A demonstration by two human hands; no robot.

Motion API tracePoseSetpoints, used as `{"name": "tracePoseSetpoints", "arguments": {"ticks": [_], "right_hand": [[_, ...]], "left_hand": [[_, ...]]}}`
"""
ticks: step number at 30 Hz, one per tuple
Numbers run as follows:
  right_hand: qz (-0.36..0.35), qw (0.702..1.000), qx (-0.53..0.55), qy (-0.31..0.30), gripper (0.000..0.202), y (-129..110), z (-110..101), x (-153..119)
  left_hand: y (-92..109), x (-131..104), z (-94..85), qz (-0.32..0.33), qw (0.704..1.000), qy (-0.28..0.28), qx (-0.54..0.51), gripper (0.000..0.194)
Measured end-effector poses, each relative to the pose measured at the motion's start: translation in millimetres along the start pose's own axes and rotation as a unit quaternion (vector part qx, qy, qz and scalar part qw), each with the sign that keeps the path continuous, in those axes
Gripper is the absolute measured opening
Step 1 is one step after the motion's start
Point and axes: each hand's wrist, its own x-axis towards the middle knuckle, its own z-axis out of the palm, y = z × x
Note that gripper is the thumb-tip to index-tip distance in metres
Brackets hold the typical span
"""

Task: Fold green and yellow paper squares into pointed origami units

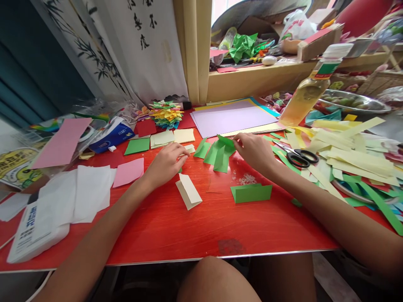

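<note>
At the centre of the red table lie several folded green papers (pixel 222 154), bent into creased strips. My right hand (pixel 253 152) pinches the right edge of one between thumb and fingertips. My left hand (pixel 168 164) hovers low over the table, fingers curled and close together; whether something is between them is hidden. Just beyond its fingertips is a small cream paper piece (pixel 190 148), and a bit of green shows beneath the hand. Nearer to me lies a folded cream paper (pixel 189 193), with a folded green paper (pixel 251 193) to its right.
Black-handled scissors (pixel 299 157) lie beside a heap of paper strips (pixel 355 151) at right. A bottle (pixel 310 88) stands behind them. Lilac sheets (pixel 234 116) and a stack of folded coloured papers (pixel 166 114) are at the back. White tissues (pixel 91 193) lie left.
</note>
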Motion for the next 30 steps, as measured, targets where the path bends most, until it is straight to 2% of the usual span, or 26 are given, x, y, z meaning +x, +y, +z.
{"name": "tracePoseSetpoints", "arguments": {"ticks": [6,8,9,10,12,14,18,21,23,25,26,30], "right_hand": [[0.092,0.994,0.018,0.062,0.02,19,-10,11],[0.131,0.986,0.095,0.051,0.015,25,-14,15],[0.154,0.974,0.164,0.027,0.013,28,-17,17],[0.175,0.953,0.246,-0.008,0.011,29,-19,18],[0.203,0.89,0.399,-0.088,0.007,31,-23,20],[0.212,0.829,0.491,-0.161,0.009,32,-26,21],[0.231,0.755,0.561,-0.248,0.007,33,-27,22],[0.269,0.708,0.598,-0.262,0.008,31,-23,22],[0.28,0.679,0.62,-0.274,0.011,27,-19,21],[0.272,0.674,0.631,-0.271,0.014,21,-15,19],[0.262,0.682,0.63,-0.264,0.015,18,-13,18],[0.223,0.737,0.6,-0.215,0.011,6,-8,11]], "left_hand": [[1,0,-0.2,0.001,1.0,0.0,-0.001,0.02],[1,0,-0.6,0.001,1.0,0.001,-0.002,0.02],[1,0,-0.8,0.001,1.0,0.002,-0.003,0.02],[1,-1,-0.8,0.001,1.0,0.003,-0.003,0.02],[1,-1,-0.4,0.003,1.0,0.004,-0.003,0.02],[0,-1,1.1,0.011,1.0,0.006,-0.003,0.021],[1,-2,7.0,0.062,0.998,-0.003,-0.004,0.022],[4,-2,11.1,0.091,0.996,-0.014,0.007,0.024],[5,-2,11.9,0.08,0.997,-0.022,0.011,0.026],[5,-2,11.6,0.053,0.998,-0.039,0.01,0.03],[5,-2,11.3,0.039,0.998,-0.05,0.009,0.032],[5,-2,12.5,0.014,0.996,-0.084,0.015,0.035]]}}
